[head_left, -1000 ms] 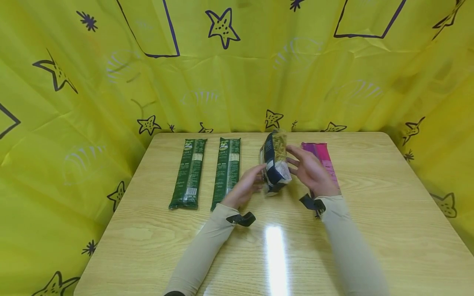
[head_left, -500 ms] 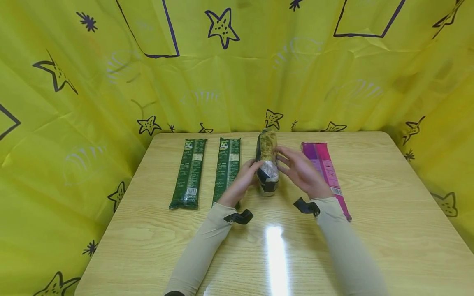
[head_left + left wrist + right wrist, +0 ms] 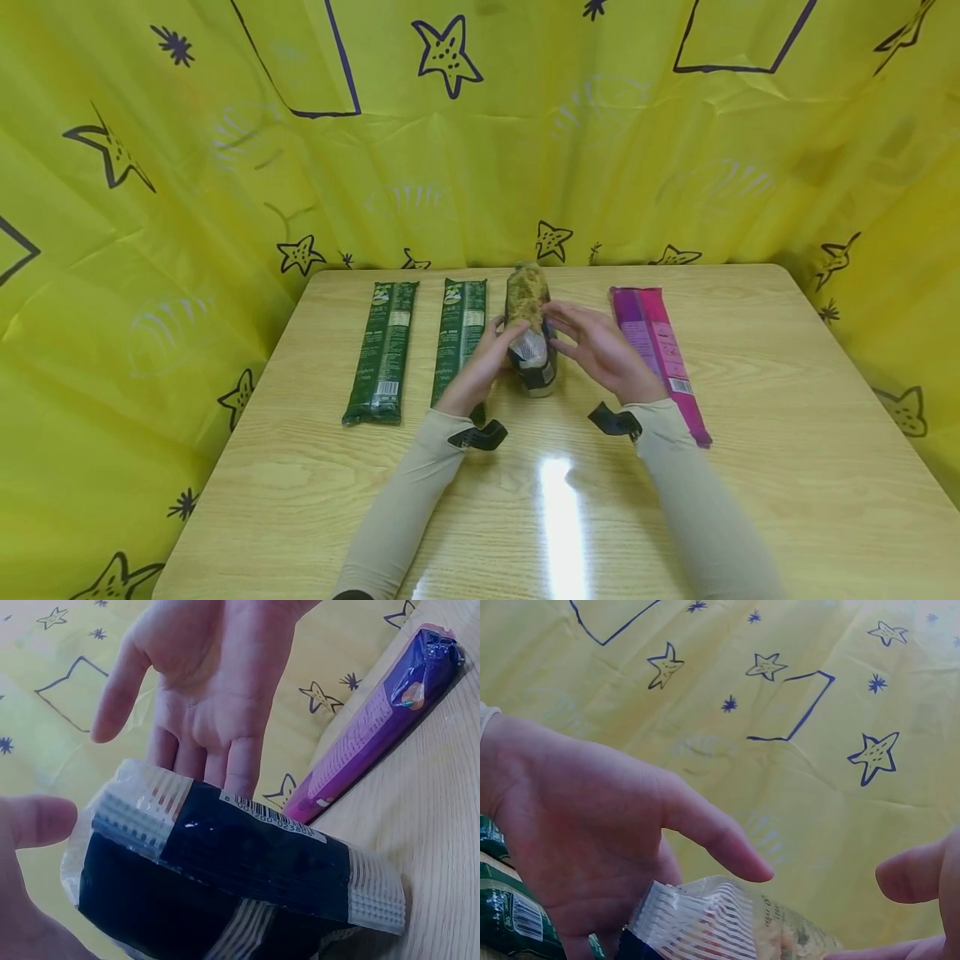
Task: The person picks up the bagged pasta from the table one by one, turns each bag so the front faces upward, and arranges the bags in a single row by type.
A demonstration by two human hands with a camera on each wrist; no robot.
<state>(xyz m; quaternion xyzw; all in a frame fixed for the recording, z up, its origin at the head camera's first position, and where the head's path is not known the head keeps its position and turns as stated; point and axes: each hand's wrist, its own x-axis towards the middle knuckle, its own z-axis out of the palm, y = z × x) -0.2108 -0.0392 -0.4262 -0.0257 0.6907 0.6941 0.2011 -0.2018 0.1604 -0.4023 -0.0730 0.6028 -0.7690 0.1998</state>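
Note:
A navy and clear bag of pasta (image 3: 527,304) stands between the two hands near the table's back, its clear side with yellowish pasta facing up. My left hand (image 3: 483,362) lies along its left side, thumb straight out by the top; the other fingers are largely hidden. My right hand (image 3: 596,346) has its fingers extended, fingertips at the bag's right side. In the left wrist view, the bag's dark end with a barcode (image 3: 277,817) shows in front of the right hand (image 3: 217,682). In the right wrist view, the left palm (image 3: 577,802) is beside the striped end.
Two green spaghetti packets, one far left (image 3: 381,354) and one nearer (image 3: 459,333), lie left of the bag. To the right rests a pink and purple packet (image 3: 663,358). A yellow patterned curtain (image 3: 480,167) hangs behind the wooden table (image 3: 300,500).
The bag has shifted left and turned, so its clear side now faces up. Both hands moved left with it, and the pink and purple packet is less covered by the right hand.

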